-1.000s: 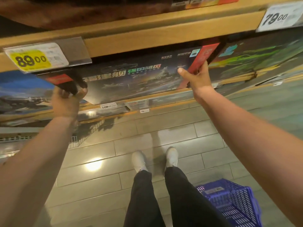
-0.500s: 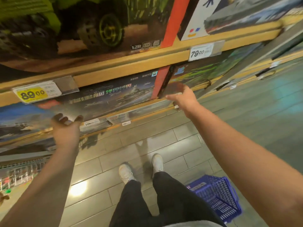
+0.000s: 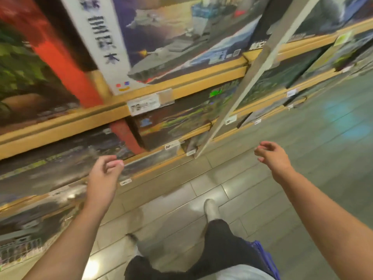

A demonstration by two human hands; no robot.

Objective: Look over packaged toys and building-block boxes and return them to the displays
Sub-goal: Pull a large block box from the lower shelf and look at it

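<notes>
My left hand (image 3: 105, 174) hangs in front of the lower shelf, fingers loosely curled, holding nothing. My right hand (image 3: 272, 156) is out over the aisle floor, fingers apart and empty, away from the shelves. The dark building-block box with a red end (image 3: 80, 156) lies on the lower shelf just beyond my left hand. Beside it stands a dark box with green artwork (image 3: 181, 116). On the shelf above stands a large warship box with a white side strip (image 3: 165, 41), next to a box with a red edge (image 3: 50, 57).
Wooden shelves (image 3: 191, 85) with price tags (image 3: 144, 106) run diagonally away to the right. A grey upright post (image 3: 248, 77) splits the shelf bays. Tiled floor lies below. A blue shopping basket (image 3: 266, 257) sits behind my right leg. The picture is blurred.
Both hands have let go of the dark box, which now rests on the lower shelf, and have drawn back. The view has swung up and to the right along the shelves.
</notes>
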